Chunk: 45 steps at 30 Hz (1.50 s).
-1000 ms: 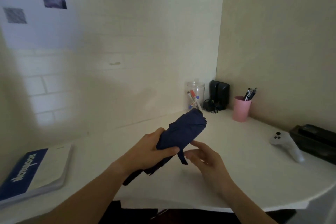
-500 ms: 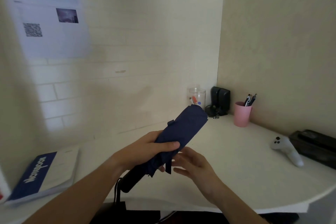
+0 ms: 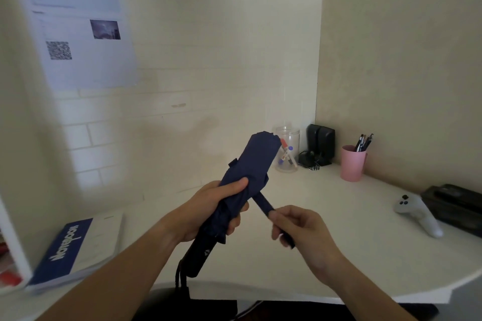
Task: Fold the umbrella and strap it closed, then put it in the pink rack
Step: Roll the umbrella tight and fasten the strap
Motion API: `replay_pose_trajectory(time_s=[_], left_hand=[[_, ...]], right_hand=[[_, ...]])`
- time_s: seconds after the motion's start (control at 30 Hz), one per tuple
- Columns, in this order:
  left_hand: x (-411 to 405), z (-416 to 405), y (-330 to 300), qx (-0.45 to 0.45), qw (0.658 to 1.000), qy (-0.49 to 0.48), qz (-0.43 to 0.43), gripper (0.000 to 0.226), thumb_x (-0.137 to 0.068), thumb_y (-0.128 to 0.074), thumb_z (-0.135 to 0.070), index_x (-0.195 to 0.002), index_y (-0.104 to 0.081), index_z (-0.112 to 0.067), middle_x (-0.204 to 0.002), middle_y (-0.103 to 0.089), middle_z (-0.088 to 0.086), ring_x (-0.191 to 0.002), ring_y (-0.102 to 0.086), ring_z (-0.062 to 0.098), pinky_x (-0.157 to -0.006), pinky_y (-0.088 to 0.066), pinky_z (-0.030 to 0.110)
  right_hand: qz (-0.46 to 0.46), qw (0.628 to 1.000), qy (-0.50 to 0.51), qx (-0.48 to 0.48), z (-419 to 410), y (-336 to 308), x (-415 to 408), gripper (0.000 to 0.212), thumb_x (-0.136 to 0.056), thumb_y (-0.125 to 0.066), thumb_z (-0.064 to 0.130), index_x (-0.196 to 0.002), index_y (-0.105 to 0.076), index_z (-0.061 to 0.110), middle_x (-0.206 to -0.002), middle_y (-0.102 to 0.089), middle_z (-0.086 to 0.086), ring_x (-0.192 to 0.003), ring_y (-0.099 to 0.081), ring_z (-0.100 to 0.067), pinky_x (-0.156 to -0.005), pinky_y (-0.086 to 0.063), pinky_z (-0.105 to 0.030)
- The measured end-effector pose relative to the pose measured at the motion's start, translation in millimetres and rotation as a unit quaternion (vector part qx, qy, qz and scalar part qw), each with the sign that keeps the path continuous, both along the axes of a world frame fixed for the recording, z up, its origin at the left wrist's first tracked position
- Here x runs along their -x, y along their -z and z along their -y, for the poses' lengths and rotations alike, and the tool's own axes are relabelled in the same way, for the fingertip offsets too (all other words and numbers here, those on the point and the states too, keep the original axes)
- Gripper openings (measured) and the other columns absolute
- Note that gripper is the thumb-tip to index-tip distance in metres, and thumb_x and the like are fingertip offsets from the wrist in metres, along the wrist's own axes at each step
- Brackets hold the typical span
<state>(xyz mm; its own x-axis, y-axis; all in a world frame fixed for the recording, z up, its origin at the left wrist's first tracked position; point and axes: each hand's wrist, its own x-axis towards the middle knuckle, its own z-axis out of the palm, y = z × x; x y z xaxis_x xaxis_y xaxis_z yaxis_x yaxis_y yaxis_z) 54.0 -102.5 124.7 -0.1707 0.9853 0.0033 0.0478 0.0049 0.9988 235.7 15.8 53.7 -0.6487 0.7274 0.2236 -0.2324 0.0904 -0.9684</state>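
Folded navy umbrella (image 3: 257,164) held tilted above the white bench (image 3: 326,216), canopy end up and away toward the back wall, black handle (image 3: 198,259) down and near, wrist cord hanging below the handle. Left hand (image 3: 208,210) clenched around the lower canopy, thumb over the top of the fabric, fingers wrapped beneath. Right hand (image 3: 303,229) pinching the free end of the closure strap (image 3: 263,202), drawn out taut from the canopy toward the lower right; strap unfastened. Pink cup (image 3: 352,163) with pens upright at the back right of the bench, well apart from the umbrella. Clear jar (image 3: 288,150) just behind the canopy tip. White controller (image 3: 417,212) at the right. Notebook (image 3: 75,247) at the left edge.
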Motion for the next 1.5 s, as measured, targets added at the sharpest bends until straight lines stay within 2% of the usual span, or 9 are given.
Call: replay_pose_trajectory(time_s=[0.13,0.3,0.5,0.63,0.77,0.9,1.23,1.37,1.5], left_hand=[[4,2,4,-0.009,0.999,-0.041,-0.005,0.043,-0.09,-0.071,-0.048,-0.091,-0.056,-0.009,-0.073,-0.052,0.009,-0.048,-0.05,0.021,-0.048,-0.044,0.027],[-9,0,15,-0.021,0.993,-0.111,-0.042,0.04,-0.085,-0.082,-0.038,-0.083,-0.055,-0.007,-0.062,-0.049,0.016,-0.046,-0.047,0.023,-0.049,-0.04,0.028],[-23,1,20,-0.06,0.964,-0.169,-0.197,0.027,-0.086,-0.08,-0.032,-0.108,-0.065,-0.023,-0.064,-0.069,-0.002,-0.053,-0.062,0.016,-0.052,-0.052,0.032],[-31,-6,29,-0.144,0.837,-0.248,-0.466,0.039,-0.088,-0.072,-0.04,-0.124,-0.057,-0.035,-0.084,-0.074,-0.011,-0.071,-0.068,0.011,-0.065,-0.057,0.032],[-35,-14,42,-0.229,0.668,-0.292,-0.645,0.051,-0.091,-0.071,-0.04,-0.136,-0.051,-0.025,-0.087,-0.067,-0.005,-0.061,-0.062,0.016,-0.049,-0.054,0.031],[-40,-12,45,-0.227,0.601,-0.309,-0.701,0.066,-0.079,-0.083,-0.028,-0.139,-0.057,-0.019,-0.085,-0.065,0.001,-0.058,-0.062,0.019,-0.043,-0.047,0.031],[-42,-3,43,-0.225,0.543,-0.29,-0.755,0.068,-0.078,-0.086,-0.029,-0.14,-0.06,-0.018,-0.09,-0.067,0.007,-0.062,-0.063,0.024,-0.05,-0.045,0.033],[-42,-2,41,-0.223,0.543,-0.29,-0.756,0.065,-0.077,-0.086,-0.023,-0.138,-0.063,-0.019,-0.089,-0.067,0.007,-0.063,-0.063,0.026,-0.05,-0.044,0.033],[-41,-1,45,-0.227,0.536,-0.28,-0.763,0.067,-0.077,-0.087,-0.021,-0.14,-0.062,-0.019,-0.092,-0.068,0.008,-0.065,-0.062,0.025,-0.052,-0.047,0.034]], right_hand=[[0.006,0.999,0.034,-0.018,-2,-17,-24,0.025,-0.088,-0.076,0.019,-0.064,-0.074,0.013,-0.06,-0.064,-0.014,-0.051,-0.044,-0.017,-0.054,-0.039,-0.024],[0.026,0.999,0.029,-0.018,12,-35,-39,0.021,-0.087,-0.076,0.019,-0.075,-0.074,0.002,-0.067,-0.072,-0.017,-0.052,-0.051,-0.015,-0.057,-0.042,-0.025],[0.059,0.997,0.057,-0.01,32,-45,-51,0.022,-0.085,-0.078,0.023,-0.076,-0.077,0.003,-0.072,-0.078,-0.017,-0.058,-0.063,-0.016,-0.058,-0.045,-0.028],[0.063,0.993,0.09,0.032,43,-45,-48,0.025,-0.083,-0.08,0.025,-0.074,-0.077,0.002,-0.07,-0.078,-0.014,-0.059,-0.068,-0.017,-0.056,-0.045,-0.027],[0.028,0.992,0.1,0.065,54,-49,-40,0.015,-0.086,-0.077,0.017,-0.084,-0.079,0.003,-0.074,-0.081,-0.012,-0.067,-0.077,-0.017,-0.063,-0.054,-0.024],[-0.005,0.992,0.117,0.054,61,-50,-39,0.015,-0.088,-0.076,0.01,-0.101,-0.068,0.007,-0.075,-0.081,-0.013,-0.075,-0.08,-0.022,-0.077,-0.059,-0.029],[0.095,0.98,0.05,-0.17,52,-49,-54,0.032,-0.085,-0.073,-0.007,-0.103,-0.075,0.02,-0.093,-0.083,0.008,-0.094,-0.077,-0.008,-0.082,-0.06,-0.024],[0.094,0.955,0.096,-0.263,47,-47,-52,0.023,-0.092,-0.071,0.007,-0.095,-0.078,0.028,-0.086,-0.082,0.012,-0.083,-0.078,-0.011,-0.073,-0.063,-0.032],[0.09,0.931,0.143,-0.324,40,-49,-47,0.02,-0.087,-0.076,0.012,-0.091,-0.081,0.03,-0.08,-0.078,0.015,-0.067,-0.072,-0.01,-0.06,-0.054,-0.016]])
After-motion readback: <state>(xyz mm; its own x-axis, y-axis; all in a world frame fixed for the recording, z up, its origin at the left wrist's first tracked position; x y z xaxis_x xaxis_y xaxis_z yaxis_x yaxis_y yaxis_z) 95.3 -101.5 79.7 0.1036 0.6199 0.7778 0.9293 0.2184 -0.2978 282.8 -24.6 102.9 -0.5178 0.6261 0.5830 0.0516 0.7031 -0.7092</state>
